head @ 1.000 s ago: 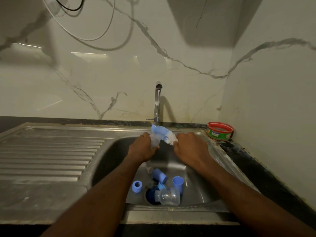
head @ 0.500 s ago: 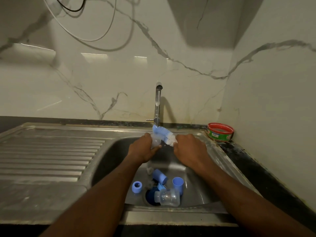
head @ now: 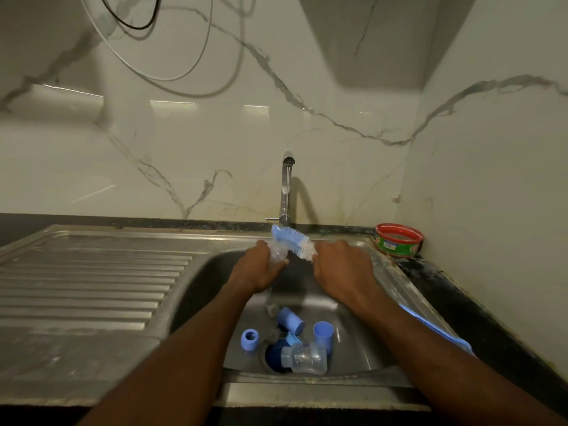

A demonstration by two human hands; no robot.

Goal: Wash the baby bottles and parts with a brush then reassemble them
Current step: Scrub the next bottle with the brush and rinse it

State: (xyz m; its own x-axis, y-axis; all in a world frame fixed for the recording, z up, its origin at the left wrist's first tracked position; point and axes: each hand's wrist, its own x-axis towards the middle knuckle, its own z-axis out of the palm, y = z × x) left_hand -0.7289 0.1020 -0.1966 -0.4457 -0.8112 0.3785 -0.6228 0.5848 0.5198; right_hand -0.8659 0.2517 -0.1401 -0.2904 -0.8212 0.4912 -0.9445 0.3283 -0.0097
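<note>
1. The left hand [head: 261, 269] still curls its fingers round a clear bottle part [head: 276, 256], centre frame over the sink [head: 353, 345].
2. The right hand [head: 338, 269] keeps gripping the brush [head: 295, 242]; bristles unmoved beside the part.
3. Lower centre, the bottle [head: 305, 358] and blue caps [head: 290, 319] lie as before.

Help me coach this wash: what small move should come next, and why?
Probably slide the brush into the mouth of the clear bottle. The left hand grips the bottle over the sink, the right hand holds the brush, and its bristles lie across the bottle's top, outside it.
</note>
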